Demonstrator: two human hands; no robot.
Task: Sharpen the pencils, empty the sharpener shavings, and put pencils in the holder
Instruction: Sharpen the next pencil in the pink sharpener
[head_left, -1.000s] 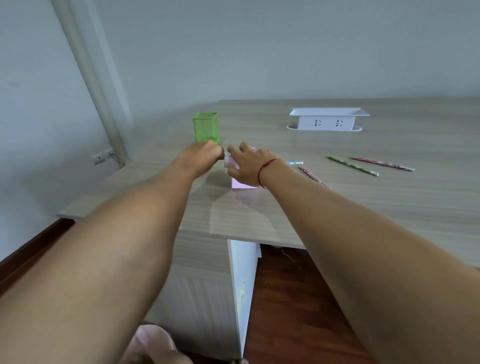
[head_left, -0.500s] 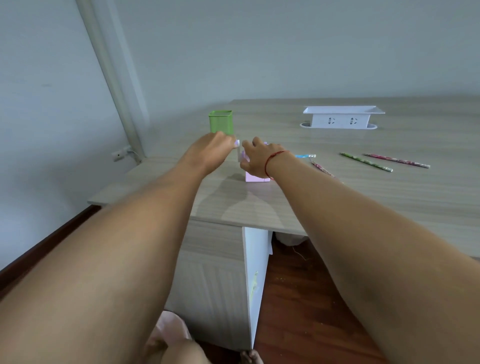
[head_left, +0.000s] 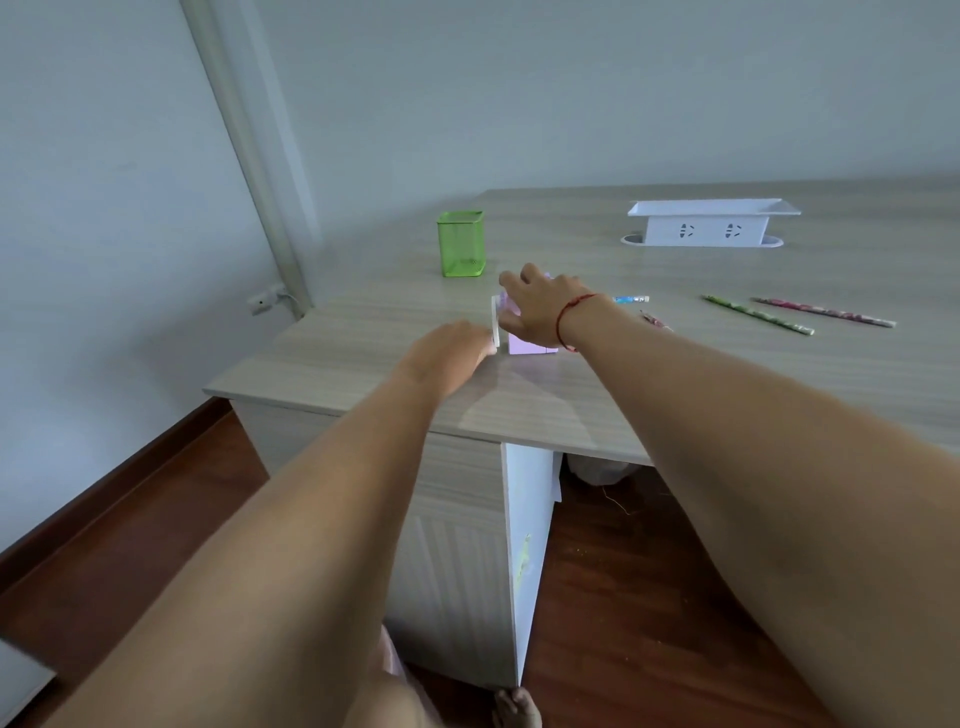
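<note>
Nothing legible shows anywhere in the view. The printed wrap on the green pencil (head_left: 757, 315) and the pink pencil (head_left: 823, 312) at right of centre, and on the blue-tipped pencil (head_left: 631, 299) beside them, is too small to tell pattern from lettering. The lilac sharpener (head_left: 530, 345) and the green mesh holder (head_left: 461, 243) show no readable label. The white socket box (head_left: 706, 228) at upper right shows only its plug slots.
</note>
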